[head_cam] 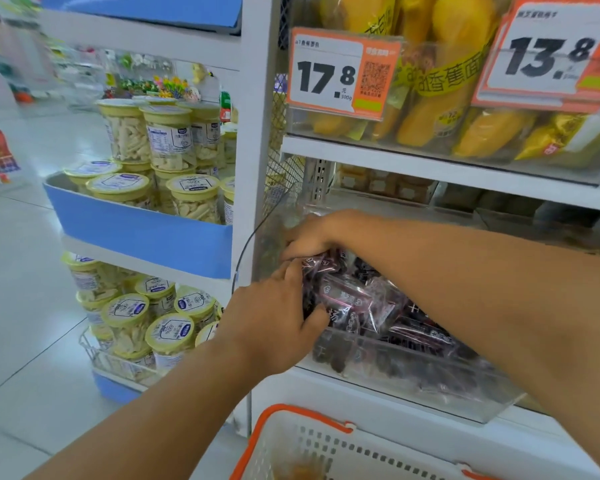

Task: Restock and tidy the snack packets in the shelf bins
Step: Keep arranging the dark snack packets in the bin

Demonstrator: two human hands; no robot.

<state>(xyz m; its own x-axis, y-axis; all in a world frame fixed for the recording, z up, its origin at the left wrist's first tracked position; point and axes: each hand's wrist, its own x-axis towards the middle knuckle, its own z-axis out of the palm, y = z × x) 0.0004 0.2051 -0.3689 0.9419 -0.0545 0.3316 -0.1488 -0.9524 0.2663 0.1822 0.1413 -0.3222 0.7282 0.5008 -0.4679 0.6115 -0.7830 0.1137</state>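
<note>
Nearest, below the clear bin point(430, 393), stands a white basket point(326, 448) with orange handles; something brownish lies in its bottom, too blurred to name.

Above the basket, the bin sits on the lower white shelf and holds a heap of dark purple packets point(371, 299) with pale lettering, piled mostly toward its left and middle.

The left hand point(274, 320) is at the bin's left front corner. Its thumb curls onto the front of the pile and its fingers wrap over the left side, so it grips the packets there. The right hand point(312, 233) reaches across from the right, over the bin, to the back left corner. Its fingers are bent down onto the top of the same bunch of packets, gripping them from above, just beyond the left hand's fingertips.

Above the bin, on the next shelf up, a second clear bin holds yellow packets point(444, 98), with two orange price tags point(340, 74) clipped on its front, reading 17.8 and 13.8.

Left of the bin, past the white upright, blue trays point(139, 230) hold clear tubs point(167, 136) with yellow lids, stacked on two levels.
</note>
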